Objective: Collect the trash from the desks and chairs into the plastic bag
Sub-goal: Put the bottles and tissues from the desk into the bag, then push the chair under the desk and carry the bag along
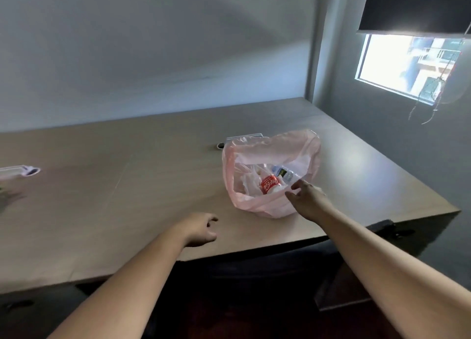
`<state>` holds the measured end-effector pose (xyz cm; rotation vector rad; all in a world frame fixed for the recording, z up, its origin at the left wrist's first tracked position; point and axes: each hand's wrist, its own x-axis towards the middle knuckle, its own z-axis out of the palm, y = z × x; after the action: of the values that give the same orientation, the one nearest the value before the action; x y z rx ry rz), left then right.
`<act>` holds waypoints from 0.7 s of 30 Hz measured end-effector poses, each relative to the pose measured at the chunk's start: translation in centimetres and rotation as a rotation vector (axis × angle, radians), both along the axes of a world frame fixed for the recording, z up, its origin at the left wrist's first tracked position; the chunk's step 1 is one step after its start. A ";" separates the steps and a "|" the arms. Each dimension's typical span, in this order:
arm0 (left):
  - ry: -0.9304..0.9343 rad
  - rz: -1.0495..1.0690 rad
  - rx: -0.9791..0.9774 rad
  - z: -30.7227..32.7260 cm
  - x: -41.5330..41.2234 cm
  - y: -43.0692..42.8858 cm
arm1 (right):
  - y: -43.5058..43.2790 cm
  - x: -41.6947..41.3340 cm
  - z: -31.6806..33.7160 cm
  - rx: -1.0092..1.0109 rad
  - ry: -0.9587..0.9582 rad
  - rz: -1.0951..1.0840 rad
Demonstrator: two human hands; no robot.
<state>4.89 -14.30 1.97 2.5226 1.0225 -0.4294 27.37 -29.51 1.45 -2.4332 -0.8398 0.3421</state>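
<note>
The pink bag (270, 203) stands open on the desk (127, 198), to the right of the desk's middle and well back from the near edge. In it lie a red-labelled bottle (269, 183), a clear water bottle (285, 173) at its 1 o'clock, and white crumpled wrapping (247, 180) at its 9 o'clock.

The right hand (307, 197) is at the bag's rim at 5 o'clock, thumb and fingers parted on either side of the plastic. Whether they pinch it I cannot tell. The left hand (201, 227) hovers over the desk at the bag's 8 o'clock, apart from it, fingers loosely curled and holding nothing.

Behind the bag, at its 11 o'clock, a cable port (219, 146) sits in the desk, and a clear tray edge (243, 136) shows just above the rim. A blurred white object (21, 171) lies at the desk's far 9 o'clock edge. A window (402, 65) with a dark blind (418, 5) and dangling cords (433, 96) is at 2 o'clock on the wall.
</note>
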 end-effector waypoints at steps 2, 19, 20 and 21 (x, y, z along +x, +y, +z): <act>0.116 0.011 -0.082 0.2 -2.0 -1.5 | -0.9 -1.9 -0.7 -0.014 -0.023 0.024; -0.085 -0.206 -0.564 0.3 -11.1 -3.0 | -6.7 -15.7 -0.6 -0.122 -0.342 -0.193; -0.051 -0.250 -0.572 0.1 -11.5 -2.9 | -7.1 -16.8 -0.7 -0.100 -0.348 -0.225; -0.027 -0.276 -0.567 -0.2 -11.7 -3.0 | -7.5 -17.7 -0.8 -0.084 -0.353 -0.242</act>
<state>-6.81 -17.33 1.80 2.1388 0.4499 -0.6545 9.65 -37.02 0.66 -2.6811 -0.6697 -0.1500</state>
